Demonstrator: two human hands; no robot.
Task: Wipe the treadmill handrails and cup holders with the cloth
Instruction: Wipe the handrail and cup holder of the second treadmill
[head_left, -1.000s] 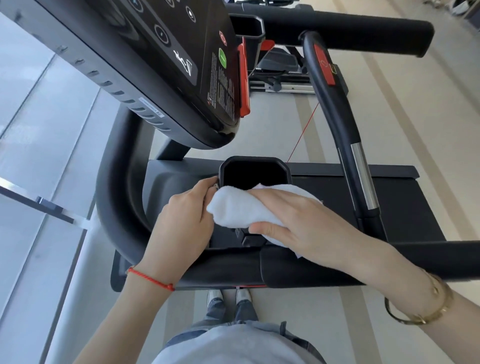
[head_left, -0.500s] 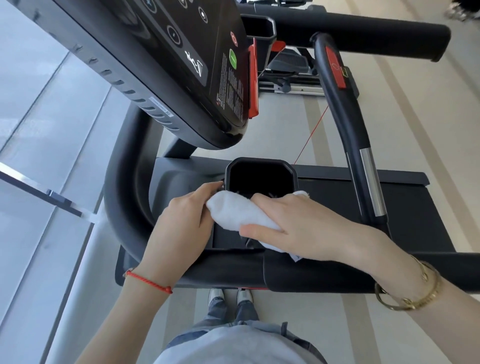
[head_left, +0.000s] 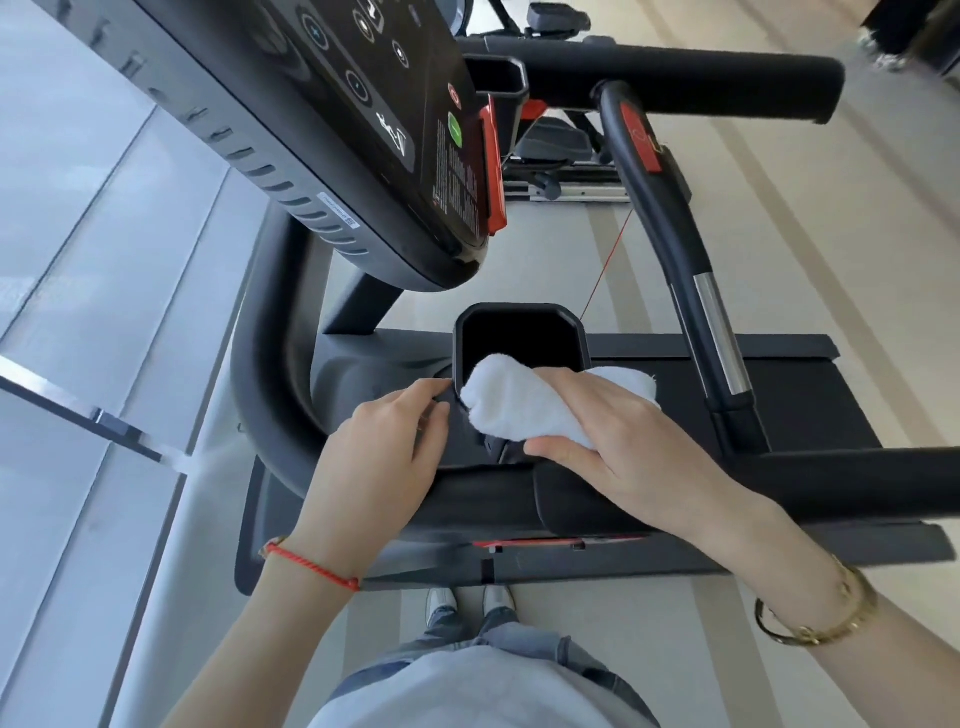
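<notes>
At the near rim of the cup holder (head_left: 521, 332), the right hand (head_left: 613, 441) curls round the bunched cloth (head_left: 519, 410) while the left hand (head_left: 384, 457) rests loose-fingered beside it, so the cup-holder wipe looks underway and next calls for pushing the cloth down inside.

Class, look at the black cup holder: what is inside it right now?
One end of the white cloth dips over the cup holder's near rim, pressed by the right hand. Deeper inside is too dark to see.
</notes>
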